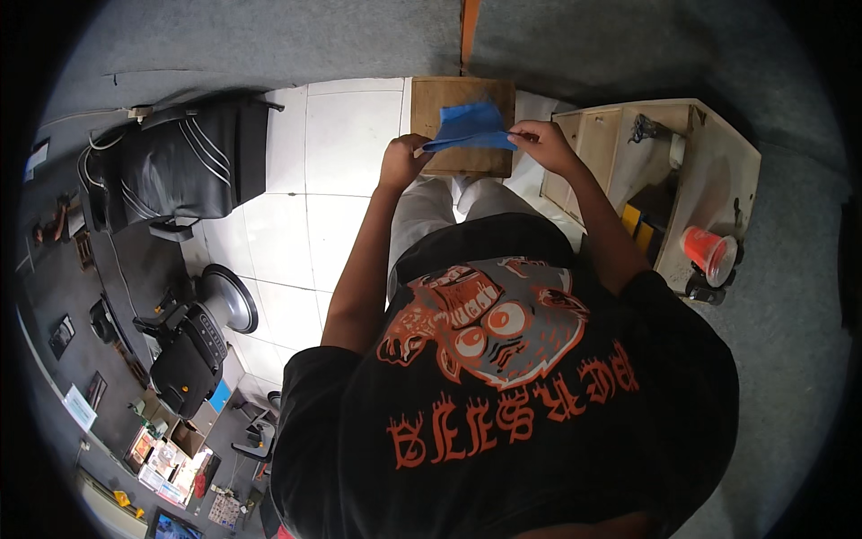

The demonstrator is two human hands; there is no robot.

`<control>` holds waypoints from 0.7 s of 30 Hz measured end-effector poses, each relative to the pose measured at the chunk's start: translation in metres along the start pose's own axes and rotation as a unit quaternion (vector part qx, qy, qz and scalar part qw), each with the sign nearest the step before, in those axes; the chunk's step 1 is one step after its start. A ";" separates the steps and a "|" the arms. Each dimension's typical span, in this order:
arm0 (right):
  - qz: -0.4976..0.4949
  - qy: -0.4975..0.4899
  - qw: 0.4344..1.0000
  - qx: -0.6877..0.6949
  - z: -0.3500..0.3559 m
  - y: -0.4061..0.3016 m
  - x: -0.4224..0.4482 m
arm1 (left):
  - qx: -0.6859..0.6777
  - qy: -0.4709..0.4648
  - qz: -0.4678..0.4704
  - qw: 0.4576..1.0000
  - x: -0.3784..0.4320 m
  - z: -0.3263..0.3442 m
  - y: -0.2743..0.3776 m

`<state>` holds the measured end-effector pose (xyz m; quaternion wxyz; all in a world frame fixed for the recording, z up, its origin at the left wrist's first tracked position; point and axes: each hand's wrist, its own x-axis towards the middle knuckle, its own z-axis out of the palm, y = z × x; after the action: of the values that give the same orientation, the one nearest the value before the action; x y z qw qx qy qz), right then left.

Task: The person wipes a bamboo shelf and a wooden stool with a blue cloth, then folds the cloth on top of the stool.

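A blue cloth [471, 124] is stretched between my two hands, above a wooden stool or small table [465, 164] whose exact kind I cannot tell. My left hand [405, 160] pinches the cloth's left corner. At the opposite corner, my right hand [544, 143] grips it between thumb and fingers. The cloth's near edge runs almost straight from hand to hand, while its far part spreads over the wooden top. Whether that far part touches the wood is unclear. My legs in light grey trousers [423, 207] are just below the wooden top.
To the right stands a wooden cabinet [724, 145] with an open shelf; a red cup [707, 252] with a clear lid rests on it. A black padded chair [182, 165] is at the left, and a barber chair [195, 350] sits farther back. White floor tiles [337, 148] lie between.
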<state>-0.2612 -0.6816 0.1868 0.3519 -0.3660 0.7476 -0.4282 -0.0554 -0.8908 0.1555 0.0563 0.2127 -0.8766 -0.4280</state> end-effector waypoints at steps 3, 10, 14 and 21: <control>0.002 -0.013 1.000 0.024 -0.002 0.003 0.005 | -0.032 -0.008 0.031 0.999 0.004 -0.008 -0.003; -0.048 0.074 0.995 0.048 -0.016 -0.029 0.046 | -0.070 0.117 0.076 0.988 0.057 -0.045 0.022; -0.113 0.138 0.973 0.148 -0.027 -0.033 0.074 | -0.078 0.150 0.097 0.981 0.091 -0.066 0.047; -0.133 0.172 0.975 0.052 -0.046 -0.059 0.070 | -0.120 0.146 0.135 0.973 0.097 -0.086 0.071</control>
<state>-0.3196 -0.7450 0.2430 0.1766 -0.3639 0.7183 -0.5661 -0.1422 -0.9553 0.2566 0.2658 0.1441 -0.8218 -0.4830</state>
